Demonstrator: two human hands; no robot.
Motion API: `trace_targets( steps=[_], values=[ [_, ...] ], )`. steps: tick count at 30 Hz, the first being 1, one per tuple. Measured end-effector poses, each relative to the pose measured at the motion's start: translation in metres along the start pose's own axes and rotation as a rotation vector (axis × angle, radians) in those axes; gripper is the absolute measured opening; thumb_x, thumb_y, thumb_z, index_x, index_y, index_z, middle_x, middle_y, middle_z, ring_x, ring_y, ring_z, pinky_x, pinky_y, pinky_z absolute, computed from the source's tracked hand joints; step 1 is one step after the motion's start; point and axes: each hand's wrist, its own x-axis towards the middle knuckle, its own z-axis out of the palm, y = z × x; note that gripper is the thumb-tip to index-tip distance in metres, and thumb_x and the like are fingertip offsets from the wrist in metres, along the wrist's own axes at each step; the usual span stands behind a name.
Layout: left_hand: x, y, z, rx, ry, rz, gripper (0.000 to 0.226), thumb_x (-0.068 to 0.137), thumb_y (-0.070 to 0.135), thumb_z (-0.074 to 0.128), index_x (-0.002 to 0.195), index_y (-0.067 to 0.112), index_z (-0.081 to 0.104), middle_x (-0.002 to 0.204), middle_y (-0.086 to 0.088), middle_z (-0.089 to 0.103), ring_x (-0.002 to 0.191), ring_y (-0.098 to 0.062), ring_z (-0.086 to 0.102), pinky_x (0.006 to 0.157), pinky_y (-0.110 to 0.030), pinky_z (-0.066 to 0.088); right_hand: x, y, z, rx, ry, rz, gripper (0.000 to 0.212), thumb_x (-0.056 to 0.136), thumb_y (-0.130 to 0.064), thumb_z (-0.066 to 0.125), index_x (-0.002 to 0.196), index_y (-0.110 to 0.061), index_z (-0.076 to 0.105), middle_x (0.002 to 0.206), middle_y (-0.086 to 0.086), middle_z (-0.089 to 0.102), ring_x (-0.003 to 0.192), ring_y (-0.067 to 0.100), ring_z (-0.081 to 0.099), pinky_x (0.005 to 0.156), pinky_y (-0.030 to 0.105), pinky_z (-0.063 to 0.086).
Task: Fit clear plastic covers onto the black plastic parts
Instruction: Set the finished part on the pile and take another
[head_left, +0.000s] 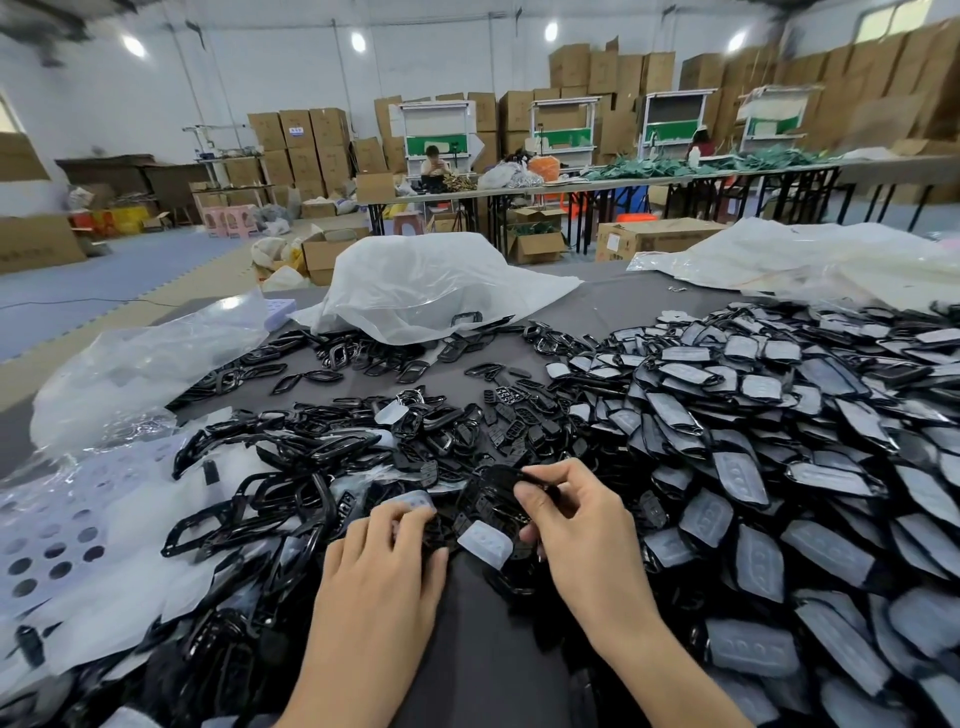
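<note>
black plastic part (496, 483) is pinched in the right hand (576, 525), just above the pile on the desk (467, 649). left hand (382, 561) lies flat, fingers relaxed on a clear cover (410, 501). second clear cover (485, 543) sits between both hands.

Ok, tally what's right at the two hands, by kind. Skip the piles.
Clear covers: 2, one at the left hand, one lying between the hands
Black part: 1, pinched by the right hand
Total: 3
</note>
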Motion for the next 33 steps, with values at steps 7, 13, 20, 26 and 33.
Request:
trace_targets(
  steps=[7,13,20,26,33],
  values=[
    [0.003,-0.005,0.005,-0.009,-0.044,-0.072,0.028,0.087,0.021,0.071,0.114,0.018,0.069,0.116,-0.009,0.062,0.091,-0.03,0.065,0.077,-0.042,0.054,-0.001,0.004,0.001,-0.059,0.029,-0.023,0.01,0.094,-0.031,0.066,0.092,-0.04,0.064,0.074,-0.016,0.069,0.057,0.002,0.06,0.054,0.013,0.043],
    [0.005,-0.005,-0.004,-0.282,0.075,-0.158,0.009,0.097,0.022,0.057,0.101,0.021,0.065,0.099,0.015,0.055,0.076,-0.007,0.057,0.067,-0.02,0.042,-0.002,0.005,0.001,-0.059,0.026,-0.027,0.014,0.095,-0.035,0.065,0.095,-0.049,0.062,0.079,-0.016,0.07,0.056,0.003,0.058,0.052,0.016,0.046],
    [0.008,0.003,-0.021,-0.866,0.13,-0.416,0.014,0.097,0.035,0.056,0.091,0.045,0.063,0.065,0.007,0.068,0.056,-0.002,0.06,0.053,-0.009,0.041,0.0,-0.01,0.007,0.457,-0.158,0.154,0.006,0.086,-0.019,0.074,0.088,-0.025,0.073,0.095,0.005,0.077,0.09,0.023,0.075,0.07,0.021,0.058],
    [0.007,0.013,-0.024,-1.144,0.089,-0.454,0.026,0.099,0.015,0.056,0.09,0.037,0.067,0.048,-0.003,0.055,0.04,-0.009,0.047,0.043,-0.015,0.039,-0.013,-0.01,0.02,0.494,-0.429,0.191,0.011,0.086,-0.012,0.073,0.084,-0.022,0.073,0.099,0.006,0.076,0.096,0.019,0.071,0.085,0.034,0.06],
    [0.006,0.017,-0.019,-1.236,0.018,-0.388,0.026,0.096,0.005,0.059,0.101,0.03,0.065,0.072,0.003,0.063,0.052,-0.013,0.057,0.048,-0.02,0.047,-0.009,-0.012,0.017,0.618,-0.321,0.191,0.009,0.077,-0.016,0.075,0.086,-0.016,0.077,0.095,0.007,0.075,0.085,0.016,0.072,0.073,0.024,0.058]
  ],
)
